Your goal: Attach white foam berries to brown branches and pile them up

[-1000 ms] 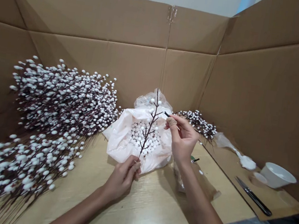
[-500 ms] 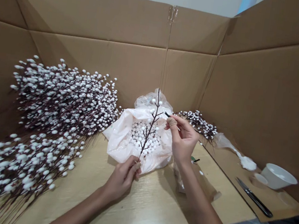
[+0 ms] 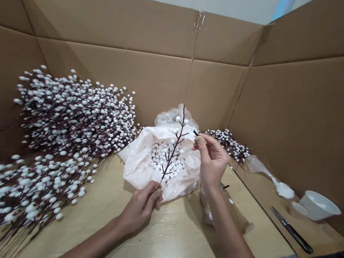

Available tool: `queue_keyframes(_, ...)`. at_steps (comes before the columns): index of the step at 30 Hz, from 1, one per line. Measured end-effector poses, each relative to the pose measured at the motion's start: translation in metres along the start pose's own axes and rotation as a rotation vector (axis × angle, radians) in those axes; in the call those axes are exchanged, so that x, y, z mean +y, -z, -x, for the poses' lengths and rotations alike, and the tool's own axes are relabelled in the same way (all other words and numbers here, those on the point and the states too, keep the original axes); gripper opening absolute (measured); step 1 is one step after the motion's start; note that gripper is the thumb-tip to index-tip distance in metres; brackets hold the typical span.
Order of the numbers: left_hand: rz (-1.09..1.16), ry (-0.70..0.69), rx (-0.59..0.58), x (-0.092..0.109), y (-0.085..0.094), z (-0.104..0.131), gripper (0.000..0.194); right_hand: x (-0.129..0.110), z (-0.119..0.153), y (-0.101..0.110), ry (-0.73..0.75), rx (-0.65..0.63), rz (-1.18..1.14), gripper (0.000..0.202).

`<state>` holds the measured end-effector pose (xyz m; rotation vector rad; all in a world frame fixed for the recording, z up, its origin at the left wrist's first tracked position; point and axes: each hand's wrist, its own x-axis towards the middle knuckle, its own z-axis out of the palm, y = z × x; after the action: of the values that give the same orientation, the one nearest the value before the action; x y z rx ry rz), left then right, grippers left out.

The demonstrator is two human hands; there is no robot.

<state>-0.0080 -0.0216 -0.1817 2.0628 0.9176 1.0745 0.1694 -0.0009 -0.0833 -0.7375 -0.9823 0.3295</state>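
Note:
My left hand (image 3: 144, 204) pinches the lower end of a dark brown artificial branch (image 3: 174, 148), which stands nearly upright with bare side twigs and a few white berries near its top. My right hand (image 3: 214, 160) is closed on a thin black-tipped stick (image 3: 195, 132), its tip just right of the branch and apart from it. Most of the stick is hidden by my fingers, so its kind is unclear. Tan coverings show on some fingertips. Behind the branch lies an open white plastic bag (image 3: 139, 169) full of loose white berries (image 3: 157, 154).
Finished-looking white-berry branches (image 3: 75, 111) are heaped at the left, more (image 3: 22, 193) in front. A smaller bunch (image 3: 229, 143) lies behind my right hand. At right are a white tub (image 3: 317, 207), a black-handled knife (image 3: 293, 231) and a white-filled plastic bag (image 3: 283, 189). Cardboard walls (image 3: 142, 22) surround the table.
The black-tipped stick and my right hand have shifted slightly right, away from the branch. The branch has tilted a little to the right in my left hand.

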Motion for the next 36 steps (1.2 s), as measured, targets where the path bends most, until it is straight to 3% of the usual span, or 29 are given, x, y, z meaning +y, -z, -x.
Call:
queue_keyframes(4, -0.015, -0.020, -0.003, -0.001, 0.000, 0.000, 0.016, -0.001, -0.006, 0.004, 0.025, 0.045, -0.004, 0.015)
queue_keyframes(8, -0.032, -0.015, -0.021, -0.002, 0.000, 0.000, 0.016, -0.018, -0.011, 0.005, 0.114, 0.076, -0.017, 0.010)
queue_keyframes(16, -0.003, 0.026, -0.041, -0.006, -0.002, 0.001, 0.020, -0.057, -0.027, 0.000, 0.409, -0.050, 0.226, 0.010)
queue_keyframes(20, 0.010, 0.010, -0.035, -0.005, -0.002, 0.001, 0.020, -0.058, -0.040, 0.003, 0.435, -0.128, 0.390, 0.010)
queue_keyframes(24, 0.023, 0.002, -0.018, -0.001, -0.002, 0.000, 0.018, -0.056, -0.043, 0.007, 0.480, -0.109, 0.467, 0.010)
queue_keyframes(36, 0.025, -0.026, -0.017, -0.003, -0.003, -0.001, 0.017, -0.057, -0.044, 0.012, 0.479, -0.130, 0.496, 0.010)
